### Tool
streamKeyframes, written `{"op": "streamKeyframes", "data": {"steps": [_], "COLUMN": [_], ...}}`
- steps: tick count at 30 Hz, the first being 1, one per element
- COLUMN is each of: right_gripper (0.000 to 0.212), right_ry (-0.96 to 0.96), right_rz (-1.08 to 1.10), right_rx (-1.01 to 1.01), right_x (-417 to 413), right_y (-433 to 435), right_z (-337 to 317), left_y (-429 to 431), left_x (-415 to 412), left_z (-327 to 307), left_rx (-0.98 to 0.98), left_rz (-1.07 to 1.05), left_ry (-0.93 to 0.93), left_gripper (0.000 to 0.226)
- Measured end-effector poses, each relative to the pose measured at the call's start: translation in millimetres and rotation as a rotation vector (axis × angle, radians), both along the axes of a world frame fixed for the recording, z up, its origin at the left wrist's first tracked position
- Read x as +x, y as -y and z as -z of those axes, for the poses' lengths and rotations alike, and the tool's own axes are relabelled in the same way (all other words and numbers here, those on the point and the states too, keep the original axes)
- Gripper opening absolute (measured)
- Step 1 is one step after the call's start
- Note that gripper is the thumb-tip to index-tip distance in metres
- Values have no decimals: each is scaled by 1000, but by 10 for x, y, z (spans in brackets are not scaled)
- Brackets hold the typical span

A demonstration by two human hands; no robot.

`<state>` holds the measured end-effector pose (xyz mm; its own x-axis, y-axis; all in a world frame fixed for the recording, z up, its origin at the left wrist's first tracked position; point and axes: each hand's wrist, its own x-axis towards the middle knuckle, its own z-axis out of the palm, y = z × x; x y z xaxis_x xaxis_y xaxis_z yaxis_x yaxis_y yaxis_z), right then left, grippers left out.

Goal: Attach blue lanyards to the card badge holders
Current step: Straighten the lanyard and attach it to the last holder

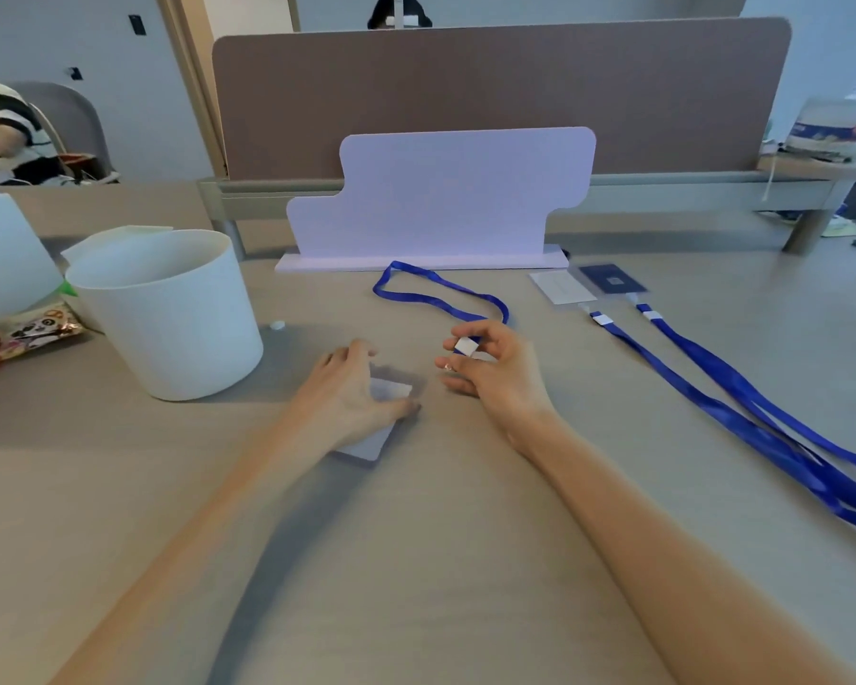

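Note:
A clear card badge holder (385, 421) lies flat on the table in the middle. My left hand (354, 394) lies over it, fingers curled round its edges. Just to the right, my right hand (490, 370) pinches the white clip end of a blue lanyard (436, 291), whose loop trails back toward the white stand. At the right, two more blue lanyards (742, 402) stretch across the table, each clipped to a badge holder: one pale (562, 286), one dark (613, 279).
A white bucket (169, 313) stands at the left, with snack packets (31, 333) beside it. A white stepped stand (436, 205) and a brown divider (500, 96) close off the back. A small white bit (278, 325) lies near the bucket. People sit behind and at the left.

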<state>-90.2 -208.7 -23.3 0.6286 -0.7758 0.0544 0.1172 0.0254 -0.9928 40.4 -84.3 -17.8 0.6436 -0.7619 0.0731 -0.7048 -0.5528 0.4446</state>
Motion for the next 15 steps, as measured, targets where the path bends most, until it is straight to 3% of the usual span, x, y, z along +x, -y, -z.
{"op": "streamKeyframes", "data": {"steps": [4,10,15], "right_gripper": [28,30,24], "right_ry": [-5,-75,-159], "right_rz": [39,95,138], "right_rx": [-2,-168,-360], "right_x": [7,-1,31], "right_y": [17,-22,-82], "right_z": [25,-2,20], "left_y": [1,-87,-81], "left_x": [62,-12,-93], "left_z": [-30,-61,-83], "left_rx": [-42,-92,-292], "left_rz": [100,246,337], "left_ry": [-205,-268,-268], "left_gripper": [72,82,86]}}
